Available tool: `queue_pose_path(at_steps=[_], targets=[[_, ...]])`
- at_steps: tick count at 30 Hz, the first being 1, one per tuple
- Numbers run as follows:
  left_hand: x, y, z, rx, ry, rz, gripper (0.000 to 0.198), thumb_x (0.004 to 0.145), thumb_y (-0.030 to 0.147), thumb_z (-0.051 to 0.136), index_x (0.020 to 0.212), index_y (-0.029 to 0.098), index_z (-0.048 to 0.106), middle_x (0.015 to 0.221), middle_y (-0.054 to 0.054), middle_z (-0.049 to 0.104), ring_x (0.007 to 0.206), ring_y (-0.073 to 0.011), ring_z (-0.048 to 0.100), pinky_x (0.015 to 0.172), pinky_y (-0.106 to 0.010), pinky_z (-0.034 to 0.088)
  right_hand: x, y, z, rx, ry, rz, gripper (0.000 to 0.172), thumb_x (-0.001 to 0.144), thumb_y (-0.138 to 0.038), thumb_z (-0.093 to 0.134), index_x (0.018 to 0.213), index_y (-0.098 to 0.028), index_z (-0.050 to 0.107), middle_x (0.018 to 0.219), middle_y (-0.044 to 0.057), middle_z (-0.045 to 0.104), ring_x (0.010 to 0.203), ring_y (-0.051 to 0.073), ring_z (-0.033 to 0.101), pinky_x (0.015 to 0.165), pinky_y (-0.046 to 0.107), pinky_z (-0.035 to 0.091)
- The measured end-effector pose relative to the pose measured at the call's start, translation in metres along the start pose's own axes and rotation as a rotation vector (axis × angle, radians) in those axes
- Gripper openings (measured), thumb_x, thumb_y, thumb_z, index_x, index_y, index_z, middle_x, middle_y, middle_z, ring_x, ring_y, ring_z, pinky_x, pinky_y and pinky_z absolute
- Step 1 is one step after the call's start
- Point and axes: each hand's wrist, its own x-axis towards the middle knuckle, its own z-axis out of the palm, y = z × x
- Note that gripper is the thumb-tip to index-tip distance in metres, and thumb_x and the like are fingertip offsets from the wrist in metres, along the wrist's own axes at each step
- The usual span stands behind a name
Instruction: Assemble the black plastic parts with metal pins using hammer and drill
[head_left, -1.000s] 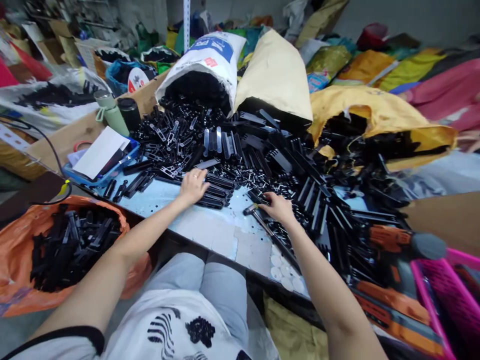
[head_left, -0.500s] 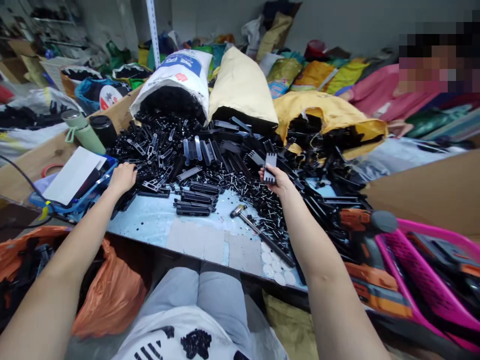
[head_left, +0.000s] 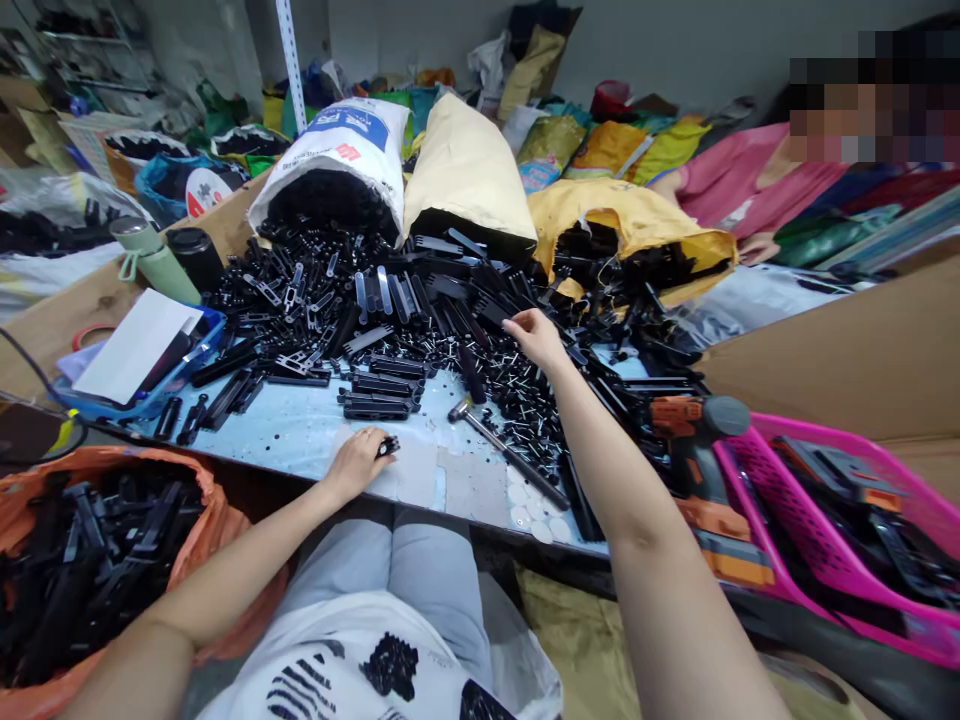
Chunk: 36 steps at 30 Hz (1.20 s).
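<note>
My left hand (head_left: 358,464) is closed on a small black plastic part (head_left: 388,446), just above the grey pads at the table's near edge. Over the heap, my right hand (head_left: 534,338) pinches at the edge of a dark slotted plate (head_left: 492,310); its fingertips partly hide the contact. Beneath it lie loose screws (head_left: 517,385) and a dark elongated piece (head_left: 472,374). A hammer (head_left: 506,452) rests between my hands, its head toward the heap. Black long holders (head_left: 381,390) are stacked left of the hammer.
Three sacks, a white one (head_left: 337,150), a cream one (head_left: 469,180) and a yellow one (head_left: 637,225), spill black parts. A cordless drill (head_left: 697,480) stands beside a pink basket (head_left: 817,520). An orange bag (head_left: 217,520) sits lower left. Another person's pink sleeve (head_left: 720,185) shows at right.
My left hand has come from the left pile to the near edge with a small black part. The right hand has turned over the heap; the pale slotted plate no longer shows in it.
</note>
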Motion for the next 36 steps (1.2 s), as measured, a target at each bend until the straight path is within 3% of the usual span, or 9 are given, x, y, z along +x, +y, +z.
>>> queue_pose_path(at_steps=[3, 8, 12, 16, 21, 24, 29, 32, 36], targets=[[0.001, 0.003, 0.011, 0.012, 0.055, 0.016, 0.017, 0.086, 0.026, 0.055, 0.098, 0.014, 0.056, 0.093, -0.011, 0.06, 0.094, -0.0261, 0.055, 0.081, -0.039, 0.047, -0.023, -0.02, 0.017, -0.243, -0.07, 0.048, 0.039, 0.08, -0.048, 0.056, 0.1, -0.016, 0.056, 0.091, 0.008, 0.065, 0.081, 0.018, 0.059, 0.074, 0.031, 0.044], [-0.007, 0.003, 0.013, -0.095, 0.128, -0.035, 0.032, 0.093, 0.023, 0.037, 0.12, 0.01, 0.047, 0.102, -0.016, 0.059, 0.098, -0.0259, 0.056, 0.084, -0.042, 0.047, -0.067, -0.056, 0.055, -0.587, -0.32, 0.02, 0.054, 0.078, -0.059, 0.053, 0.109, -0.016, 0.051, 0.099, 0.014, 0.064, 0.092, 0.027, 0.06, 0.076, 0.036, 0.044], [-0.014, 0.0, 0.01, -0.333, 0.177, -0.149, 0.035, 0.094, 0.025, 0.032, 0.124, 0.013, 0.044, 0.108, -0.015, 0.059, 0.101, -0.0233, 0.058, 0.088, -0.04, 0.046, -0.085, -0.062, 0.075, -0.697, -0.409, 0.007, 0.038, 0.082, -0.039, 0.056, 0.107, -0.011, 0.052, 0.105, 0.019, 0.061, 0.101, 0.029, 0.057, 0.08, 0.036, 0.043], [-0.019, 0.001, 0.007, -0.582, 0.137, -0.311, 0.033, 0.095, 0.031, 0.032, 0.122, 0.016, 0.042, 0.084, -0.005, 0.062, 0.079, -0.018, 0.063, 0.075, -0.033, 0.049, -0.092, -0.061, 0.072, -0.656, -0.395, 0.025, 0.029, 0.086, -0.026, 0.047, 0.11, -0.009, 0.05, 0.098, 0.017, 0.064, 0.09, 0.026, 0.061, 0.076, 0.033, 0.044], [-0.018, 0.007, 0.003, -0.664, 0.198, -0.356, 0.035, 0.08, 0.036, 0.06, 0.107, 0.019, 0.045, 0.083, -0.002, 0.061, 0.07, -0.0146, 0.061, 0.067, -0.028, 0.048, -0.137, -0.079, 0.061, -0.283, -0.378, -0.183, 0.042, 0.091, -0.039, 0.043, 0.125, -0.015, 0.043, 0.113, 0.014, 0.06, 0.104, 0.026, 0.057, 0.088, 0.038, 0.043], [-0.016, 0.013, 0.0, -0.71, 0.177, -0.333, 0.022, 0.087, 0.037, 0.05, 0.099, 0.018, 0.05, 0.085, -0.003, 0.061, 0.058, -0.0107, 0.057, 0.057, -0.024, 0.045, -0.179, -0.094, 0.067, 0.075, -0.463, -0.22, 0.045, 0.093, -0.044, 0.035, 0.132, -0.021, 0.04, 0.121, 0.01, 0.056, 0.108, 0.023, 0.055, 0.093, 0.039, 0.042], [-0.013, 0.024, -0.005, -0.752, 0.183, -0.309, 0.035, 0.084, 0.037, 0.057, 0.111, 0.018, 0.045, 0.072, 0.002, 0.059, 0.064, -0.013, 0.059, 0.062, -0.024, 0.046, -0.221, -0.105, 0.09, 0.669, -0.539, 0.132, 0.053, 0.091, -0.05, 0.038, 0.137, -0.025, 0.034, 0.077, 0.001, 0.059, 0.059, 0.014, 0.059, 0.06, 0.03, 0.051], [-0.013, 0.027, -0.009, -0.645, 0.174, -0.236, 0.032, 0.082, 0.034, 0.06, 0.108, 0.019, 0.05, 0.086, -0.003, 0.063, 0.079, -0.0166, 0.062, 0.072, -0.028, 0.049, -0.228, -0.109, 0.099, 0.884, -0.535, 0.301, 0.057, 0.087, -0.054, 0.044, 0.136, -0.026, 0.036, 0.068, -0.001, 0.055, 0.053, 0.013, 0.056, 0.05, 0.028, 0.05], [-0.012, 0.027, -0.012, -0.575, 0.162, -0.127, 0.032, 0.093, 0.03, 0.04, 0.118, 0.016, 0.054, 0.106, -0.011, 0.062, 0.099, -0.0214, 0.06, 0.086, -0.035, 0.047, -0.232, -0.116, 0.097, 1.018, -0.58, 0.401, 0.062, 0.084, -0.055, 0.047, 0.138, -0.027, 0.036, 0.072, 0.0, 0.058, 0.056, 0.014, 0.058, 0.053, 0.03, 0.053]])
